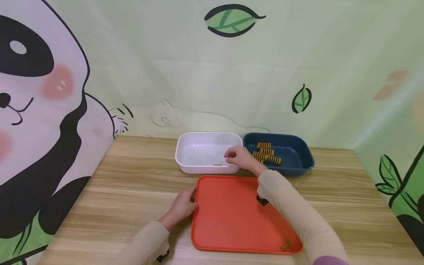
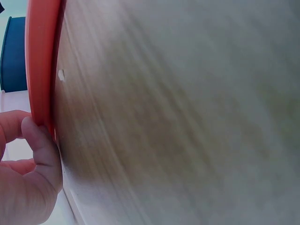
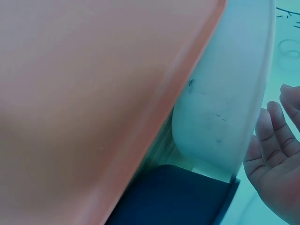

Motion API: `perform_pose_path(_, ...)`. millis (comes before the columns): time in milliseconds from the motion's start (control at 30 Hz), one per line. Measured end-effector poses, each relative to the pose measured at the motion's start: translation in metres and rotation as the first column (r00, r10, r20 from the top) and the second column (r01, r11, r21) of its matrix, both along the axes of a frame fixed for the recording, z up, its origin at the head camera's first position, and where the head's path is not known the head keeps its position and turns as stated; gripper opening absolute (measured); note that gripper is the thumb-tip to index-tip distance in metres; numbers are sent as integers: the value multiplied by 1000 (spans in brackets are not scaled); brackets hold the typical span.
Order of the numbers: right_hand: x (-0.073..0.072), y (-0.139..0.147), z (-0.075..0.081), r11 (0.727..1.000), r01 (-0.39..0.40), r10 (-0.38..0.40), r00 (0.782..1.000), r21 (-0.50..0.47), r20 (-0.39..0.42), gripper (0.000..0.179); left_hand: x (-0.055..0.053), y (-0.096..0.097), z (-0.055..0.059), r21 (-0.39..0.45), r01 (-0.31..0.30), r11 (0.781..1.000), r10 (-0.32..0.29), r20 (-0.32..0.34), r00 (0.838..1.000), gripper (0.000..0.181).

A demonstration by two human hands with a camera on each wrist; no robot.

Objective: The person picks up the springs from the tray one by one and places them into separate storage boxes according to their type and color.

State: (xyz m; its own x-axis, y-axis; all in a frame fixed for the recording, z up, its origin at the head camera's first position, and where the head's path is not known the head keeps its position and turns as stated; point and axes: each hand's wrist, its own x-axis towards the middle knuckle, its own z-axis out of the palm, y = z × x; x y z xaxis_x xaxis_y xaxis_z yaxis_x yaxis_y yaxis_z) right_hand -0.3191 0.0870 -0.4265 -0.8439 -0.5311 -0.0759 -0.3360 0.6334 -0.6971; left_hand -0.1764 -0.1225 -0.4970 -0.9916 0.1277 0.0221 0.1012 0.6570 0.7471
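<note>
My left hand (image 1: 183,204) holds the left rim of a red tray (image 1: 228,217), thumb and fingers at its edge; the left wrist view shows the thumb (image 2: 40,140) against the rim. Over the right side of a white bin (image 1: 195,169), my right hand (image 1: 241,157) hangs with bent, relaxed fingers. In the right wrist view its fingers (image 3: 269,136) are slightly parted, nothing visible between them. One gold coil spring (image 1: 286,245) lies near the tray's front right corner. A thin brownish piece (image 1: 217,165) shows inside the white bin, near its front wall.
A dark blue bin (image 1: 293,154) stands against the white bin's right side, with several gold coil springs (image 1: 266,151) heaped in its left part. Both bins stand behind the tray on a wood-grain table (image 1: 142,165). A printed cloth (image 1: 185,73) hangs behind.
</note>
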Motion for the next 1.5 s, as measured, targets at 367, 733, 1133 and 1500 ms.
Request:
perform_pose_path(367, 13, 5, 5, 999, -32, 31, 999, 13, 40, 20, -2, 0, -2, 1, -8, 1000, 8, 10, 1000, 58)
perform_pose_path(733, 26, 12, 10, 997, -71, 71, 997, 23, -6, 19, -2, 1, -1, 1, -7, 1000, 7, 1, 1000, 58)
perform_pose_path(1133, 38, 26, 15, 993, -114, 115, 993, 34, -8, 19, -2, 2, 0, -4, -8, 1000, 8, 10, 1000, 57)
perform_pose_path(1500, 49, 36, 14, 987, -161, 162, 987, 26, -24, 18, -1, 2, 1, -9, -5, 1000, 5, 16, 1000, 58)
